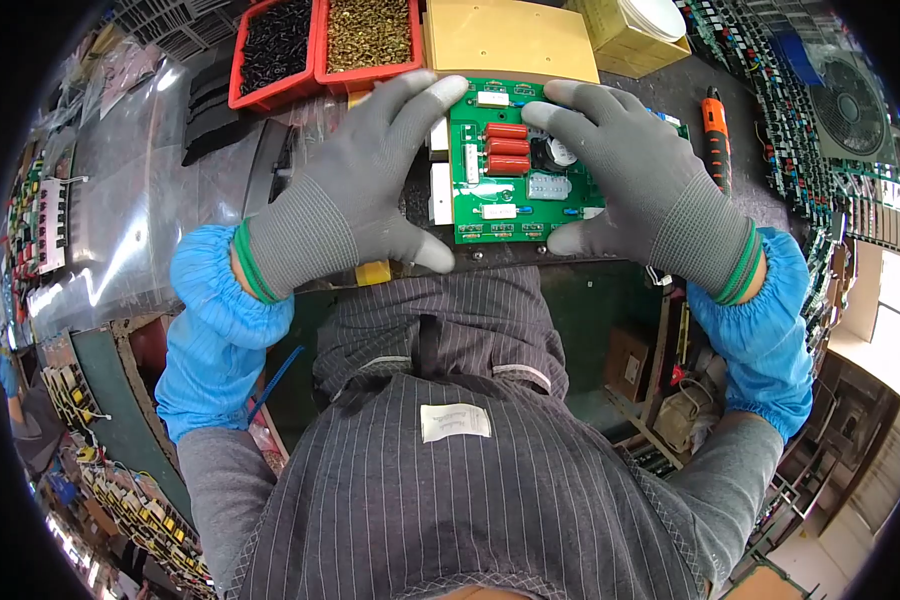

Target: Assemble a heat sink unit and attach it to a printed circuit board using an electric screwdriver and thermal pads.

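Lying between both hands (355, 190) (645, 190): circuit board (505, 170)

Electronics assembly workshop. A green circuit board (510, 165) lies at centre on the dark surface (670, 90); red parts bins (320, 40) at 12 o'clock, an orange screwdriver (715, 135) at 2 o'clock, and what appear to be racked boards (800, 130) at the blurred rim.

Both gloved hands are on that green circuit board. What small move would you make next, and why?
Probably a gentle, even press or nudge to seat the green circuit board. The left hand and right hand cup it from opposite sides, fingertips on its far edge and thumbs at its near edge, so it looks framed for alignment. Whether it already sits flat cannot be told.
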Demonstrator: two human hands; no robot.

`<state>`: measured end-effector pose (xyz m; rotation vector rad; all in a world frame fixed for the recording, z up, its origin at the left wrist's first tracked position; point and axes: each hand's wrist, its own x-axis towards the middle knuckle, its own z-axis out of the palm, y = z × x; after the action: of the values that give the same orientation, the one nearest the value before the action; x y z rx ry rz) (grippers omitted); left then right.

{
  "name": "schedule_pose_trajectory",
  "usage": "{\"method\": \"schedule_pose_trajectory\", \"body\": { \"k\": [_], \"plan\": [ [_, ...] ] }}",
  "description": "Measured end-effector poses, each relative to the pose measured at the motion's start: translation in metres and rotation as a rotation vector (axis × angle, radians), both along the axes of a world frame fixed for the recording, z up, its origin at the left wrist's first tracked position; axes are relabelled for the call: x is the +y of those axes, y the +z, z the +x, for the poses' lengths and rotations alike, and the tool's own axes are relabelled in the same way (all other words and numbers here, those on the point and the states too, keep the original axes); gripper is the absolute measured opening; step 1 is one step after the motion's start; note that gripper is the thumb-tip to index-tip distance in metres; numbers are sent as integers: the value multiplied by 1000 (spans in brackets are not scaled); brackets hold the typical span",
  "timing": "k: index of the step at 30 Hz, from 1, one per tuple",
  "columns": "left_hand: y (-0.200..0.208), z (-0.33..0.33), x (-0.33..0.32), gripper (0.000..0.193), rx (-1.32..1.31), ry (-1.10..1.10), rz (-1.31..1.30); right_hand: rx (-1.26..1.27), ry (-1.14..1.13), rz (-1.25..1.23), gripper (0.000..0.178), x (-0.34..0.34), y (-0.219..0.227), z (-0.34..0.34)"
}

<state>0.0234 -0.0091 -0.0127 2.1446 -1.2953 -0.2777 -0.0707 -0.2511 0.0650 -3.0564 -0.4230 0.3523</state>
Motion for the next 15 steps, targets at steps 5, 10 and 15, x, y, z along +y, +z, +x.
{"method": "schedule_pose_trajectory", "body": {
  "k": [5, 10, 15],
  "plan": [
    [17, -9, -26, 120, -280, 7, -162, -59, 47, 67, 99, -6, -6, 1],
    [8, -5, -33, 118, -261, -30, -37, -205, 102, 91, 108, -27, -6, -1],
    [9, -8, -30, 115, -225, -19, -27, -135, 13, 211, 123, -98, -7, -25]
  ]
}}
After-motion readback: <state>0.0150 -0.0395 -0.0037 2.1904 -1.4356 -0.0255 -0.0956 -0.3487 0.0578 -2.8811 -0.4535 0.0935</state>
